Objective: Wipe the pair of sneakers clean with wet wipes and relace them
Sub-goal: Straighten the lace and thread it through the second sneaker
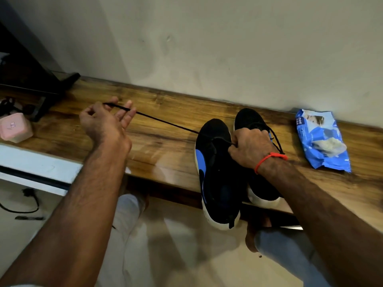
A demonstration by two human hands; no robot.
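Right hand [249, 149] pinching lace at near sneaker [215, 172], steadying it; left hand [103, 121] far left, fingers clamped on taut lace [163, 121], drawing slack.

Glossy wooden shelf [165, 146], matt cloth sneakers [215, 162], shiny plastic wipes pack [319, 133].

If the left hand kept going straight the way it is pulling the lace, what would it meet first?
Likely the dark stand foot beside the pink container. The left hand pulls the lace leftward along the wooden shelf; depth is unclear.
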